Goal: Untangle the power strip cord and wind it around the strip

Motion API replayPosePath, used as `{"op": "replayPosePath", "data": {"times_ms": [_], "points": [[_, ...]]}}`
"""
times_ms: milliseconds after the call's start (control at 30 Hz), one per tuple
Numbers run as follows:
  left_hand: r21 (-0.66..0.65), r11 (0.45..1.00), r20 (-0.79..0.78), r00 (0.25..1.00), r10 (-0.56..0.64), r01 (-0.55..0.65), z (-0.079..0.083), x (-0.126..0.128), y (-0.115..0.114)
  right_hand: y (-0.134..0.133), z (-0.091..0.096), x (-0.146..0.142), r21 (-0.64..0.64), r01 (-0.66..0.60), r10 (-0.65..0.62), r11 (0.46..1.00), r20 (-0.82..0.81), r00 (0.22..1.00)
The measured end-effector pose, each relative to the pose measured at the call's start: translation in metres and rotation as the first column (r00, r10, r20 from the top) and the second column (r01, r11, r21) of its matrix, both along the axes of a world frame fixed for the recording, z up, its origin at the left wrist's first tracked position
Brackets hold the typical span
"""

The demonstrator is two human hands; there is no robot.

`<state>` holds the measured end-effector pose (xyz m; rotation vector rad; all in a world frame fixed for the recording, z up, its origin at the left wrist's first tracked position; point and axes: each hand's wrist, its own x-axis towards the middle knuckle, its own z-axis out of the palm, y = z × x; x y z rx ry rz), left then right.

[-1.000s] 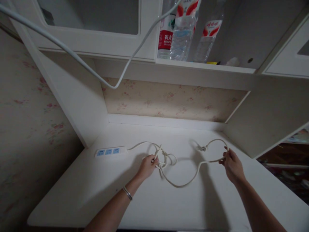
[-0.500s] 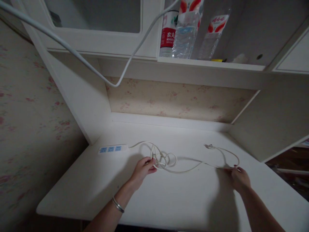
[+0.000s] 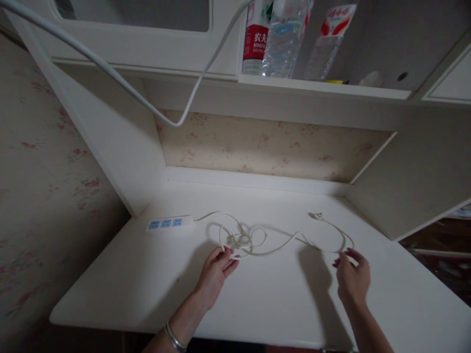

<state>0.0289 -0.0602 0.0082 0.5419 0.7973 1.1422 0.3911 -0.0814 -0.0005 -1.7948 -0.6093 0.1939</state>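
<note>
A white power strip with blue sockets lies at the back left of the white desk. Its cream cable runs right in tangled loops and ends in a plug. My left hand rests just below the tangle, fingertips touching a loop, fingers loosely curled. My right hand hovers beside the cable's right bend with its fingers apart, holding nothing.
A shelf above the desk carries three water bottles. A thick white cable hangs across the upper left. A white side panel and floral wallpaper close in the desk. Clutter lies at the far right.
My right hand has let go of the cable's right loop and lifted off it. My left hand has slid down from the tangle and loosened. The cable now lies flatter.
</note>
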Motion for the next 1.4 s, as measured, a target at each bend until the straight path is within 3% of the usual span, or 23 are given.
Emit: {"op": "replayPosePath", "data": {"times_ms": [100,233,300,400,500,667,733,833,867,900,967,1033,1100,1267,1400], "points": [[-0.043,0.999,0.054,0.998,0.032,-0.029,-0.001,0.005,-0.006,-0.016,0.003,-0.066,0.054,-0.218,0.22,0.974,-0.033,0.975],[-0.072,0.997,0.066,0.997,0.043,-0.038,-0.001,0.016,-0.021,-0.027,0.003,-0.155,0.121,-0.519,0.531,0.846,-0.283,0.799],[-0.067,0.998,0.013,1.0,0.017,-0.016,-0.001,0.021,-0.028,-0.025,0.001,-0.186,0.112,-0.609,0.598,0.785,-0.396,0.697],[-0.05,0.997,-0.098,0.994,-0.057,0.052,-0.005,0.026,-0.036,-0.013,-0.004,-0.209,0.104,-0.584,0.564,0.805,-0.44,0.699],[0.033,0.986,-0.287,0.947,-0.145,0.162,-0.013,0.03,-0.038,0.0,-0.011,-0.213,0.108,-0.493,0.49,0.863,-0.417,0.766],[0.179,0.891,-0.549,0.794,-0.261,0.417,-0.025,0.021,-0.04,0.01,-0.018,-0.206,0.192,-0.453,0.484,0.871,-0.498,0.719],[0.159,0.793,-0.651,0.666,-0.364,0.588,-0.018,0.009,-0.039,0.012,-0.019,-0.201,0.209,-0.454,0.492,0.866,-0.51,0.705],[0.025,0.55,-0.751,0.379,-0.541,0.835,0.012,-0.008,-0.032,0.013,-0.02,-0.193,0.235,-0.449,0.502,0.862,-0.522,0.69],[0.014,0.536,-0.771,0.35,-0.532,0.844,0.024,-0.011,-0.026,0.013,-0.021,-0.19,0.246,-0.451,0.509,0.858,-0.525,0.682],[0.038,0.564,-0.796,0.367,-0.482,0.825,0.036,-0.012,-0.019,0.013,-0.022,-0.188,0.255,-0.457,0.519,0.852,-0.528,0.672],[0.197,0.625,-0.877,0.421,-0.232,0.755,0.055,-0.006,0.001,0.013,-0.025,-0.185,0.272,-0.473,0.541,0.838,-0.534,0.65],[0.325,0.607,-0.924,0.381,0.039,0.725,0.063,0.006,0.024,0.011,-0.027,-0.183,0.294,-0.487,0.564,0.823,-0.533,0.631],[0.362,0.565,-0.932,0.297,0.208,0.741,0.059,0.018,0.045,0.01,-0.028,-0.182,0.307,-0.49,0.574,0.816,-0.531,0.623],[0.115,0.436,-0.969,0.005,0.246,0.893,0.036,0.034,0.071,0.007,-0.027,-0.175,0.31,-0.476,0.565,0.823,-0.529,0.633],[0.058,0.362,-0.973,-0.029,0.231,0.93,0.03,0.032,0.071,-0.003,-0.023,-0.154,0.125,-0.45,0.459,0.884,-0.41,0.788]]}}
